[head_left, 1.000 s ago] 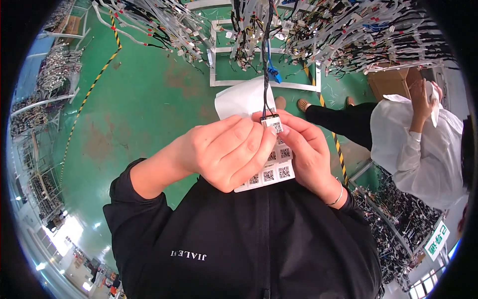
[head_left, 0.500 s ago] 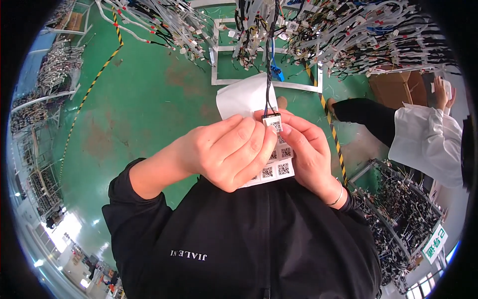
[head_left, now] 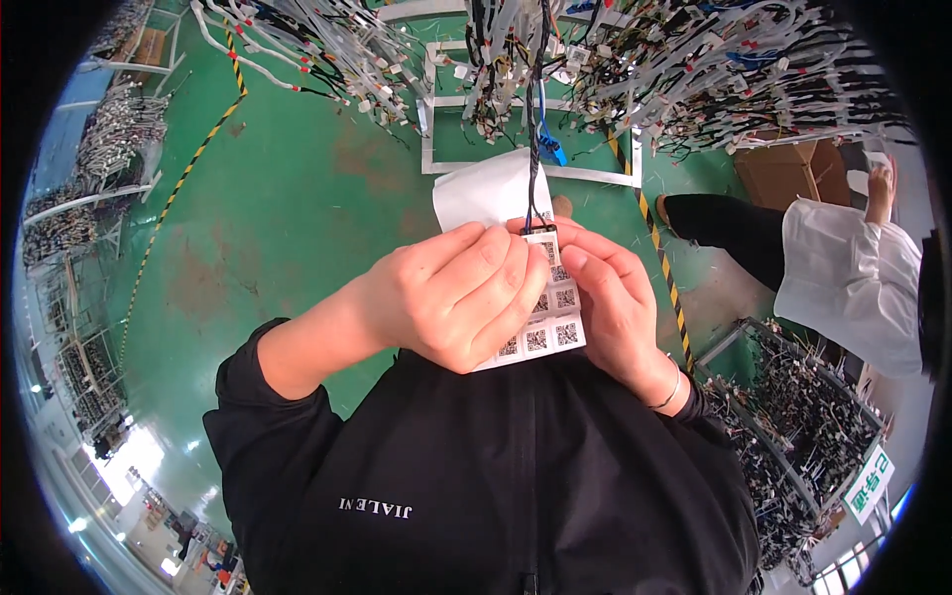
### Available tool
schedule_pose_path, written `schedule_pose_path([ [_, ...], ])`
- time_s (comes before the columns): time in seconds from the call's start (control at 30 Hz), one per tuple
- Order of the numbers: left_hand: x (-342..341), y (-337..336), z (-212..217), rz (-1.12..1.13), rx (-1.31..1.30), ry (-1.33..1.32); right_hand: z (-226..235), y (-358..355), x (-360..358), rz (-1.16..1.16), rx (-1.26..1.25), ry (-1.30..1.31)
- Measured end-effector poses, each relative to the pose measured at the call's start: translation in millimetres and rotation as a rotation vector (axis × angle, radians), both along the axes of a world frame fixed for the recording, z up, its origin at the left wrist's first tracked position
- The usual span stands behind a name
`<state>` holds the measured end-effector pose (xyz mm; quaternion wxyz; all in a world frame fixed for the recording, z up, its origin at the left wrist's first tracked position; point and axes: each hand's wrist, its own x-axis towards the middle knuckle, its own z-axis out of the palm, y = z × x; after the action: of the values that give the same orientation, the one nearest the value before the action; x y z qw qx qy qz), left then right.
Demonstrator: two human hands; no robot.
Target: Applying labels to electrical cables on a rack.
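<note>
A small flat connector (head_left: 540, 229) with a dark end hangs from a black-sleeved wire bundle (head_left: 536, 119) in front of my chest. On its face lies a white square-code label (head_left: 544, 241). My left hand (head_left: 461, 293) is closed, its thumb and fingertips pinching the connector's left side at the label. With one finger behind the connector and the thumb at its right, my right hand (head_left: 615, 293) grips it too. A sheet of square-code labels (head_left: 536, 340) hangs under and between both hands, its blank white part (head_left: 486, 190) folding up beyond them. My left fingers hide part of it.
Dense wire harnesses (head_left: 754, 84) hang ahead over a white metal frame (head_left: 428, 139). A blue connector (head_left: 551, 151) dangles there. To the right are a cardboard box (head_left: 793, 178), a person in a white top (head_left: 843, 278) and a rack of harnesses (head_left: 793, 407). Striped tape (head_left: 188, 164) marks the green floor.
The connector and label have tilted slightly, and the label's face shows less. The sheet has shifted a little upward. The person at right has moved their hands.
</note>
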<state>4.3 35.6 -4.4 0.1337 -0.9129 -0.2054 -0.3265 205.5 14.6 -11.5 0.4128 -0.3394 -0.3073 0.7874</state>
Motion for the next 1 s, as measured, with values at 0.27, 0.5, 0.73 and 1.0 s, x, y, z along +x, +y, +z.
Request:
schedule_pose_path([
  [0.27, 15.4, 8.3, 22.1, 0.111, -0.139, 0.172, -29.8, 15.3, -12.1, -0.134, 0.105, -0.171],
  [0.5, 106.8, 55.5, 99.9, 0.141, -0.338, -0.006, -85.3, 45.3, -19.0, -0.351, 0.438, -0.294],
  [0.73, 374.7, 177.8, 151.6, 0.116, -0.76, 0.44, -110.1, 72.0, -5.8, -0.129, 0.517, -0.366],
  [1.0, 623.5, 230.7, 151.8, 0.294, -0.961, 0.283, -105.6, 66.9, 46.4, -0.113, 0.704, -0.18],
])
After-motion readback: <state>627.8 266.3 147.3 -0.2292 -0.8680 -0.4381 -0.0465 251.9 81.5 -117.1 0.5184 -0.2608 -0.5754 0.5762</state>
